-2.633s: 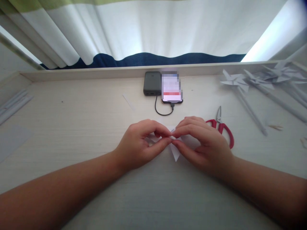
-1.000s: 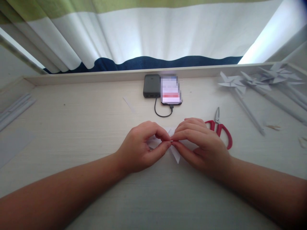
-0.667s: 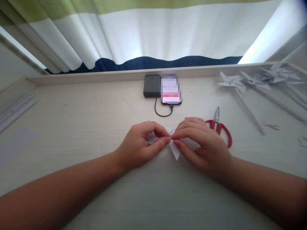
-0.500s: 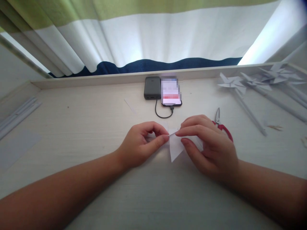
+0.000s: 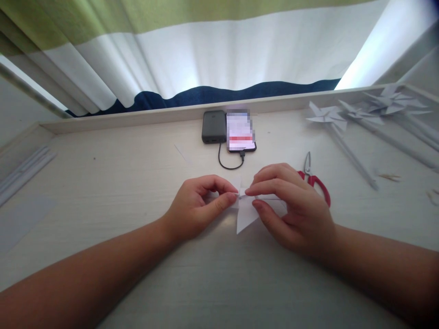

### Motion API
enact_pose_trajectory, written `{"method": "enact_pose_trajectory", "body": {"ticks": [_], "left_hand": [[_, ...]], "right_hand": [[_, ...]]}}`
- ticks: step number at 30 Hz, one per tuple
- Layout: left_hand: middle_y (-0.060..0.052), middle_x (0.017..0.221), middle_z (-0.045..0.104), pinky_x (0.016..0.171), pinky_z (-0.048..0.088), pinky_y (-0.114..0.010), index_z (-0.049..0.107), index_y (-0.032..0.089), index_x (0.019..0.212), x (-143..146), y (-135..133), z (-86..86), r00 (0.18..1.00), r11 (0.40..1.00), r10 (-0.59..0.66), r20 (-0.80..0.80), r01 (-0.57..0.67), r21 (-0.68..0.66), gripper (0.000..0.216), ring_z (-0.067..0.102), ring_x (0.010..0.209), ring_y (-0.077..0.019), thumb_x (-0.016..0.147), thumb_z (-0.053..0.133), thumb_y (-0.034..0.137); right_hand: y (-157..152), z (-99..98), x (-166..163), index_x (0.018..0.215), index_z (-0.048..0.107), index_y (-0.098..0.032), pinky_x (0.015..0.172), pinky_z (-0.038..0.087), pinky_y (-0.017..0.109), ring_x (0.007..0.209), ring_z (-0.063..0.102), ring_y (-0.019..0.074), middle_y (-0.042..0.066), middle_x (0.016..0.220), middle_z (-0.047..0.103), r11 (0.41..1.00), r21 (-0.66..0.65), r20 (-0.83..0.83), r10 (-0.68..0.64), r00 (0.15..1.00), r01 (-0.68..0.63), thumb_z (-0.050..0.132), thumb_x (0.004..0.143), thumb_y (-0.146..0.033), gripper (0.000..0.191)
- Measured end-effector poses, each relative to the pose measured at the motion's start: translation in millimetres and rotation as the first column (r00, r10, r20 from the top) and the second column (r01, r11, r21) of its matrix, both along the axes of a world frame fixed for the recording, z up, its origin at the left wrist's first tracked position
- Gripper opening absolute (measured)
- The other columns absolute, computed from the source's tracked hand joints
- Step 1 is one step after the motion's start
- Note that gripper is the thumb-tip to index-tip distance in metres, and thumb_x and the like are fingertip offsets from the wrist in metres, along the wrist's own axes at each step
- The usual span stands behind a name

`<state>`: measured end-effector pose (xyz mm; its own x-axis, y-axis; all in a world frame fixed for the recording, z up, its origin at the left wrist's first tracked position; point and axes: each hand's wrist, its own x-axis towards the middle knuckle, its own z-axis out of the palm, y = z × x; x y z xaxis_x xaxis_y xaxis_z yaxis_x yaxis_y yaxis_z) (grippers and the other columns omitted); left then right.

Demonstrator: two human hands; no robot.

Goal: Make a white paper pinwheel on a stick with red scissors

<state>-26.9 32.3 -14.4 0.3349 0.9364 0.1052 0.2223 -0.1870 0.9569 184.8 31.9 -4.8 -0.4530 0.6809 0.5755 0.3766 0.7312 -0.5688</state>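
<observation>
Between my hands, low over the desk, is a white paper pinwheel [image 5: 245, 216] with one pointed blade hanging toward me. My left hand [image 5: 205, 201] pinches its left side near the centre between thumb and forefinger. From the right, my right hand [image 5: 291, 205] has its curled fingertips and thumb on the folded paper. Part of the pinwheel is hidden behind the right fingers. Just beyond my right hand lie red-handled scissors [image 5: 321, 191], partly covered by it.
A black power bank [image 5: 214, 127] is cabled to a phone [image 5: 240, 130] at the back. Several paper pinwheels on rolled sticks [image 5: 355, 157] lie at the right, near some toothpicks [image 5: 389, 177]. Paper tubes [image 5: 25, 173] and a paper sheet [image 5: 27, 219] are at the left.
The whole view has shifted slightly. The pinwheel is turned a little between my fingers, its lower blade and folded centre showing more. Both hands keep their hold.
</observation>
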Motion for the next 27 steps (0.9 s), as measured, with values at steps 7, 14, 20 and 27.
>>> {"method": "enact_pose_trajectory", "body": {"ticks": [7,14,20,27], "left_hand": [[-0.005,0.083,0.069,0.062,0.049,-0.024,0.066,0.015,0.086,0,-1,2.0,0.999,0.999,-0.042,-0.022,0.043,0.027,0.010,0.063,0.074,-0.0143,0.083,0.066,0.024],[-0.005,0.080,0.067,0.062,0.048,-0.026,0.065,0.015,0.082,1,0,4.6,0.997,0.997,-0.050,-0.057,0.053,0.053,0.011,0.061,0.074,-0.0149,0.084,0.063,0.025],[-0.004,0.079,0.064,0.065,0.047,-0.027,0.063,0.016,0.080,1,-1,7.1,0.988,0.990,-0.074,-0.135,0.089,0.112,0.009,0.059,0.075,-0.0151,0.084,0.060,0.023],[-0.003,0.080,0.063,0.075,0.045,-0.030,0.062,0.017,0.080,1,-1,11.1,0.959,0.957,-0.056,-0.278,0.130,0.258,0.005,0.057,0.078,-0.0159,0.082,0.058,0.018]], "right_hand": [[0,-0.3,-1,0.092,0.064,-0.019,0.077,0.048,0.041,0.088,0.058,0.0226,0.008,0.091,0.060,0.999,-0.032,-0.008,0.017,1.000,-0.017,0.057,0.080,-0.011,0.016],[1,0.5,-2,0.092,0.064,-0.020,0.077,0.048,0.042,0.087,0.058,0.0227,0.008,0.091,0.060,0.999,-0.050,-0.021,0.021,1.000,-0.022,0.056,0.080,-0.012,0.016],[1,0.6,-2,0.090,0.064,-0.019,0.076,0.047,0.041,0.087,0.057,0.0220,0.008,0.090,0.060,0.998,-0.044,-0.024,0.031,0.999,-0.032,0.056,0.080,-0.009,0.016],[1,-0.3,-2,0.091,0.064,-0.018,0.077,0.046,0.041,0.087,0.056,0.0216,0.008,0.090,0.060,0.999,-0.033,-0.007,0.033,0.999,-0.034,0.058,0.080,-0.009,0.015]]}}
